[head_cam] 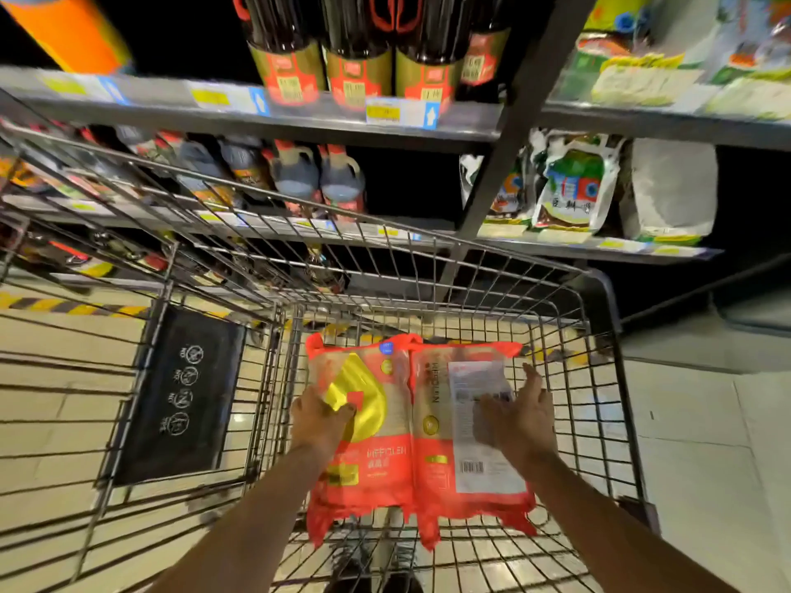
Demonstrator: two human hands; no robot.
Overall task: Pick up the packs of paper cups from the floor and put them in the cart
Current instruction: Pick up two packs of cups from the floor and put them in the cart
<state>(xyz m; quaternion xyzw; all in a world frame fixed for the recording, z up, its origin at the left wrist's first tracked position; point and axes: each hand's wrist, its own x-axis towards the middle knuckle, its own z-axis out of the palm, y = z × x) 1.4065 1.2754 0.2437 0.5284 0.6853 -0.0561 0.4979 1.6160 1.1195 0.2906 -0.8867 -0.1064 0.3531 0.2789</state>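
Step in hand: setting the packs (417, 425) down inside the cart (599, 301). Two red packs lie side by side within the basket, low against its wire floor; whether they already rest on it or sit just above cannot be told from this angle.

To do it well: lower both packs level, keeping them together so neither slides off to one side, and let go only once the wire floor takes the weight. Fingers should come away sideways and upward, clear of the wrapping, so the soft film is not dragged or torn. The loose frilled ends of the wrap could snag in the mesh; a flat placement avoids that.

Left hand (319, 419): reaching down into the basket, its grip clamped on the near-left edge of the left pack, the thumb pressed over the yellow patch.

Right hand (520, 415): over the right pack at its white label, fingers straight and spread, grip apart, palm turned inward against the pack's side. It steadies rather than holds.

Both forearms run in from the near end of the cart, roughly parallel.
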